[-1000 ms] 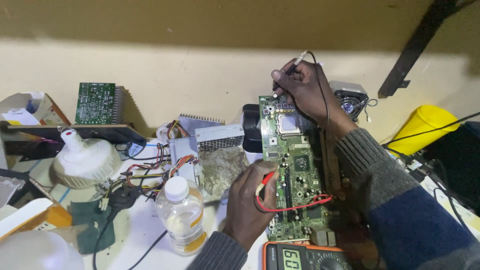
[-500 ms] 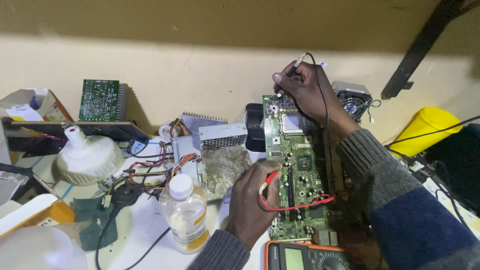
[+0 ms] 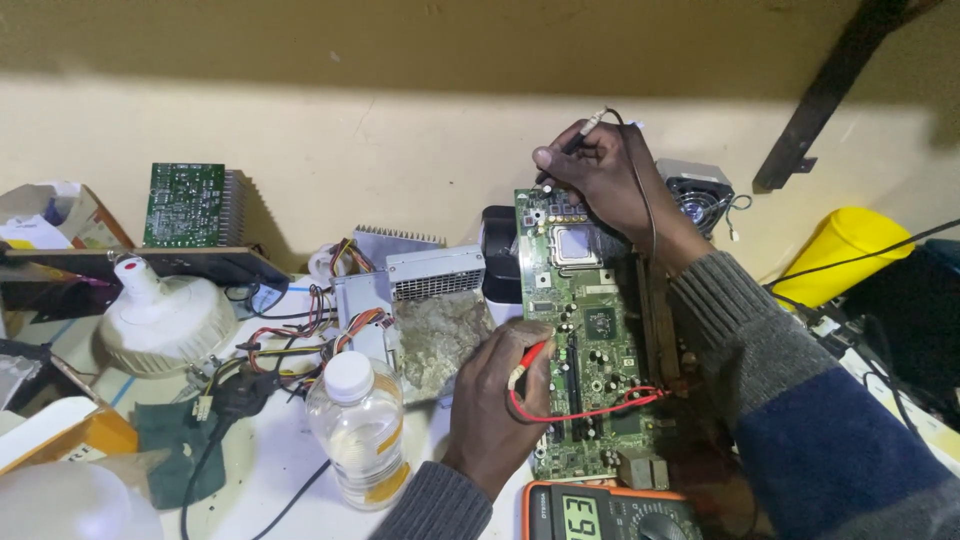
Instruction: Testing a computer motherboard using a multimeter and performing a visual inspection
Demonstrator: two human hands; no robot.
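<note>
Circuit board (image 3: 585, 330) lies centre on worktop (image 3: 270, 460); bottle (image 3: 357, 430) left of it, multimeter (image 3: 610, 512) before it, fan (image 3: 697, 188) behind right.

We find little free room: the board (image 3: 590, 340) fills the centre of the frame, hemmed by the bottle (image 3: 358, 430) and power supply (image 3: 420, 300) at lower left, the meter (image 3: 610, 512) at the bottom edge and the fan (image 3: 697, 187) at upper right. Bare bench (image 3: 265, 465) shows only beside the bottle, crossed by cables.

Cluttered white bench (image 3: 270, 460), seemingly paper-covered
</note>
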